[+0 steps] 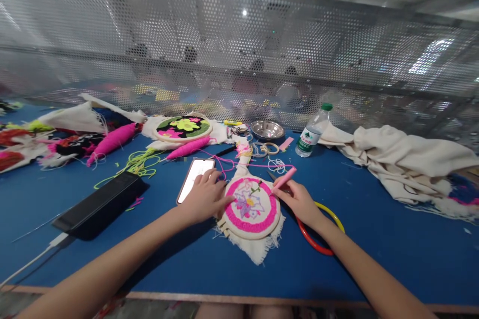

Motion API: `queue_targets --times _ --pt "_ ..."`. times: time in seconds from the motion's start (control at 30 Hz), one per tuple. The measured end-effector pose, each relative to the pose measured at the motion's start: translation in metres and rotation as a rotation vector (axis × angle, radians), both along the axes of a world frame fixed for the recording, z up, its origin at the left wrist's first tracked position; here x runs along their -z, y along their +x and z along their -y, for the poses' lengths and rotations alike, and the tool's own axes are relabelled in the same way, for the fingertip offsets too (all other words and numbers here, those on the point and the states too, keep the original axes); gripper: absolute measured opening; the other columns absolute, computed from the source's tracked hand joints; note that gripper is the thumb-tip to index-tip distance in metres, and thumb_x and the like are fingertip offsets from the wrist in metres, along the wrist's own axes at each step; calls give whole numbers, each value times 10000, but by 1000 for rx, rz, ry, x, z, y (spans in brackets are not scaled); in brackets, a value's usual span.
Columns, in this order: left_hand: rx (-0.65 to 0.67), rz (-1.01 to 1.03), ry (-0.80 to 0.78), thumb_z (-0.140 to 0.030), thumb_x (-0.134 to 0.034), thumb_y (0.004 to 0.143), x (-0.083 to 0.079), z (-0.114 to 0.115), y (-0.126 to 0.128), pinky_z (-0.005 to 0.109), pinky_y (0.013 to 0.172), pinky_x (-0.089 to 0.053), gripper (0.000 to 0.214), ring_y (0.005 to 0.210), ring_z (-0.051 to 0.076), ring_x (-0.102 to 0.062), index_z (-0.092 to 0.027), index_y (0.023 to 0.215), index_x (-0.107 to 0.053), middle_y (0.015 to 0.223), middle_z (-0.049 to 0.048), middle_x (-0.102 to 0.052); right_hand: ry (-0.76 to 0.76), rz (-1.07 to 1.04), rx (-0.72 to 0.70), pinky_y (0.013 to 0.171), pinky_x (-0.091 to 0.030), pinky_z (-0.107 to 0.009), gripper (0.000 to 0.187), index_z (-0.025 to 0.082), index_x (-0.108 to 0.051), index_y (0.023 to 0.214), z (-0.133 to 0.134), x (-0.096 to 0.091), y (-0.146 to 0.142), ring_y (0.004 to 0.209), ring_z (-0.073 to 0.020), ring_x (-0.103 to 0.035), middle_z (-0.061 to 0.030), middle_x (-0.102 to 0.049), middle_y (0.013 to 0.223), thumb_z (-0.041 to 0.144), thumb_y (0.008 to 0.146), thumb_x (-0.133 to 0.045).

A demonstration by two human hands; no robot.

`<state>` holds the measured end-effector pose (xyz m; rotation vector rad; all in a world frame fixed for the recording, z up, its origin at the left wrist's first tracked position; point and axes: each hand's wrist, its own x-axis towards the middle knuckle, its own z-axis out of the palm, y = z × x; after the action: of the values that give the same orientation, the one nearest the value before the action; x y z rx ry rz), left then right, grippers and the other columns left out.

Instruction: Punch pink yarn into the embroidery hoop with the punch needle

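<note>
A round embroidery hoop point(257, 229) lies on the table in front of me, its white cloth worked with a pink ring and a purple flower. My right hand point(297, 199) grips a pink punch needle point(285, 179) at the hoop's upper right edge. Pink yarn runs from the tool's top back to the left. My left hand point(205, 194) lies at the hoop's left side, thumb on its edge and fingers spread across the right part of a phone with a lit screen point(192, 173). Scissors with red and yellow handles point(312, 244) lie partly under my right wrist.
A black power bank point(101, 204) with a white cable lies left on the blue table point(157, 264). Behind are pink yarn point(189, 148), a second hoop point(183, 128), a metal bowl point(267, 130) and a water bottle point(312, 132). Cream cloth point(396, 154) lies right, before a perforated metal screen point(224, 35).
</note>
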<state>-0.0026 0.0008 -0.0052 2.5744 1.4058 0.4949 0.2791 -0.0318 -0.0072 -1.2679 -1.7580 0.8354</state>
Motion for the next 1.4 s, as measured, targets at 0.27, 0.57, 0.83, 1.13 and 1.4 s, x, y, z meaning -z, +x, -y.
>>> queue_targets --times 0.27,0.57,0.83,1.13,1.4 --pt "44 371 -216 -520 -501 871 -13 -1 1 379 834 -484 451 989 249 -594 -199 1185 -540 1114 91 -625 99 115 -161 876 -473 -341 77 216 -672 831 6 -10 -2 916 -197 -639 -39 -691 941 290 838 -649" --pt "39 913 -450 -454 -489 910 -3 15 18 352 872 -487 424 1062 246 -582 -189 1240 -474 1163 80 -606 207 267 -8 809 -490 -340 118 222 -618 926 13 -12 -2 867 -209 -660 -43 -701 917 327 899 -570" --pt "48 841 -472 -395 -651 809 2 9 17 347 809 -539 517 987 233 -633 -192 1236 -441 1100 66 -639 113 25 68 754 -531 -331 168 202 -572 953 14 -11 -3 814 -212 -691 -46 -705 860 355 885 -584" --pt "11 696 -405 -466 -604 827 3 6 15 394 873 -516 546 1036 255 -633 -199 1269 -429 1154 84 -644 83 -88 99 728 -565 -339 199 202 -565 916 11 -9 -4 782 -219 -708 -53 -711 826 383 852 -619" --pt "-8 633 -394 -500 -579 839 0 6 15 390 870 -518 575 1072 271 -624 -186 1292 -414 1179 95 -649 84 -56 131 720 -553 -348 221 185 -580 853 12 -11 -5 765 -227 -707 -71 -722 817 389 821 -658"
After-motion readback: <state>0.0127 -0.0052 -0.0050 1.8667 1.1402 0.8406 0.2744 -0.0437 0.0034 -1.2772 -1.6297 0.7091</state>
